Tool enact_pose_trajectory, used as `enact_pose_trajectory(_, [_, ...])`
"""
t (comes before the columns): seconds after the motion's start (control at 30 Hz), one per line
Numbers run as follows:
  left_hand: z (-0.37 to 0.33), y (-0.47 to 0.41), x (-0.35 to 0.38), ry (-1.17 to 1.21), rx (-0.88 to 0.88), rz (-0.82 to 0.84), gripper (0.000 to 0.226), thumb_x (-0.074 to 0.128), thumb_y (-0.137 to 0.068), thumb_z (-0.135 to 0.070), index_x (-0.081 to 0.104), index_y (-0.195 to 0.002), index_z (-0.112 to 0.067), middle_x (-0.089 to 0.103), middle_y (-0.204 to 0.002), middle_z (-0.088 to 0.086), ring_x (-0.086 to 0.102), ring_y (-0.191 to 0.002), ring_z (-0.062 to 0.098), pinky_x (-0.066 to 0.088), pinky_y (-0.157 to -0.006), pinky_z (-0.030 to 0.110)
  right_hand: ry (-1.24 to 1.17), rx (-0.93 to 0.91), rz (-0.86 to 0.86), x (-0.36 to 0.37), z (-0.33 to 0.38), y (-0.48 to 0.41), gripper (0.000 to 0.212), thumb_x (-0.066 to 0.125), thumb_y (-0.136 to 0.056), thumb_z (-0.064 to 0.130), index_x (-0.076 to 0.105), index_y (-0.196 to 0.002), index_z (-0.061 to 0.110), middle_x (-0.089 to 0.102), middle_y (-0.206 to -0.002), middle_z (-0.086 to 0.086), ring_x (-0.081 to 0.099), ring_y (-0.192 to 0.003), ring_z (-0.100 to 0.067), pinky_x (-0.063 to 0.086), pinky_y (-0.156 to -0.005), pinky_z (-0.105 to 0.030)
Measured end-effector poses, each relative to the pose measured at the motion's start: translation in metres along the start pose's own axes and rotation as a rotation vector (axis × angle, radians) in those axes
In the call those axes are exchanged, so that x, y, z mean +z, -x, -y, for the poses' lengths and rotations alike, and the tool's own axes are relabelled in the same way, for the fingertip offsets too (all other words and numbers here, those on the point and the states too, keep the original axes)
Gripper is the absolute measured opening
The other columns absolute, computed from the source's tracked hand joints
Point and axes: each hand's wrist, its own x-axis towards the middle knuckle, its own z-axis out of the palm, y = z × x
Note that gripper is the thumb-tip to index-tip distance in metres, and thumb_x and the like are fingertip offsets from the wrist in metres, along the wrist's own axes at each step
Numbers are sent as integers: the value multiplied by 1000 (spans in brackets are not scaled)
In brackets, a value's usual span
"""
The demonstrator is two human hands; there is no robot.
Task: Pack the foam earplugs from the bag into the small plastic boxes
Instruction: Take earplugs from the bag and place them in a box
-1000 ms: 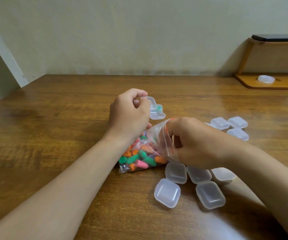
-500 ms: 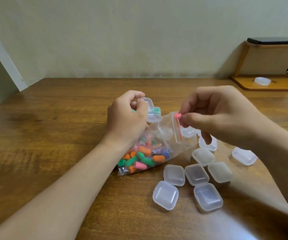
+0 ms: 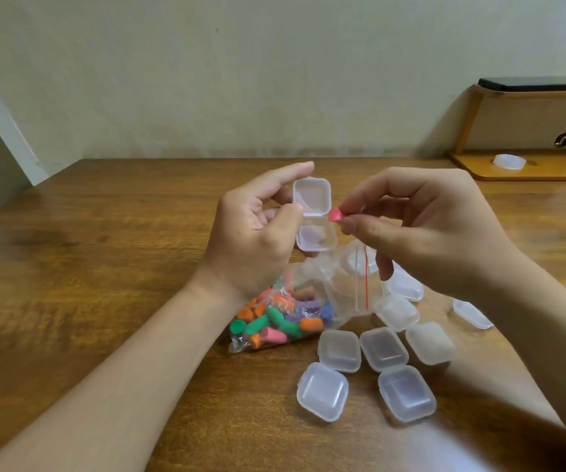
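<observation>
While left hand [image 3: 254, 240] holds box [image 3: 313, 198], right hand [image 3: 428, 226] pinches earplug [image 3: 335, 215]

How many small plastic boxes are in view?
10. One open box in the left hand; five closed boxes clustered nearest the camera; two beside the bag; one by the right forearm; one faintly visible through the bag. Others may hide behind the right hand.

left hand [image 3: 251, 233] raised, fingers [image 3: 285, 173] gripping | right hand [image 3: 428, 229] raised, fingers pinching
</observation>
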Motion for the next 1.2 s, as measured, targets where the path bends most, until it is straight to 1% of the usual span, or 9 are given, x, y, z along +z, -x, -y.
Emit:
enact_pose_trajectory(0.1, [-5,3,2,-4,0,67,42,55,-87,-8,64,-125,-24,56,-81,-15,54,-70,40,55,-69,51,40,-30,-6,1,-2,1,10,76,-84,5,75,-92,10,74,-81,2,65,-47,-22,55,-43,-37])
enact_pose_trajectory(0.2, [-7,4,3,39,1,100,43,58,-89,-8,62,-127,-25,57,-84,-8,58,-72,52,54,-70,67,26,-49,-22,4,-3,0,15,77,-82,0,71,-94,4,73,-86,-4,71,-66,-17,55,-41,-34])
enact_pose_trajectory(0.37, [-7,3,1,86,-35,116,45,61,-87,-6,63,-130,-18,60,-86,-8,67,-69,21,62,-71,33,120,-100,-56,6,-2,-1,30,81,-76,21,67,-99,8,71,-89,3,72,-87,-18,57,-51,-31])
enact_pose_trajectory(0.5, [-10,4,0,158,-56,161,52,62,-82,-2,60,-132,-18,64,-94,4,71,-77,19,62,-77,35,182,-129,-70,7,-2,-1,29,82,-77,22,68,-99,9,70,-90,7,70,-86,-15,57,-65,-20])
enact_pose_trajectory(0.63, [-10,5,0,192,-61,212,62,69,-81,8,56,-138,-14,64,-106,19,76,-85,21,60,-81,30,199,-118,-87,7,-5,-1,27,82,-78,20,66,-99,12,66,-90,3,69,-84,-17,55,-60,-20])
enact_pose_trajectory(0.73, [-9,4,0,194,-52,169,62,70,-82,15,58,-134,-17,67,-102,12,76,-85,21,61,-80,33,157,-75,-131,5,-3,-2,22,77,-80,21,65,-96,12,64,-85,3,68,-77,-17,55,-54,-22])
enact_pose_trajectory(0.87, [-7,2,-1,168,-20,90,63,73,-79,12,61,-128,-25,69,-93,-3,76,-84,19,63,-78,38,14,31,-207,-8,3,-3,17,67,-82,-8,63,-84,9,63,-74,-14,66,-59,-23,52,-43,-29])
enact_pose_trajectory(1.07, [-4,1,-5,37,-1,83,65,71,-82,14,58,-131,-26,67,-97,0,75,-87,19,62,-79,32,107,221,114,-17,11,-1,18,72,-80,-4,66,-73,12,68,-66,-9,62,-46,-14,49,-41,-26])
enact_pose_trajectory(1.2, [0,-2,-8,-92,-58,71,63,74,-81,5,59,-132,-28,62,-96,-4,74,-82,17,64,-75,36,295,261,324,-15,12,1,17,79,-78,7,70,-73,21,71,-76,11,69,-71,-8,52,-43,-23])
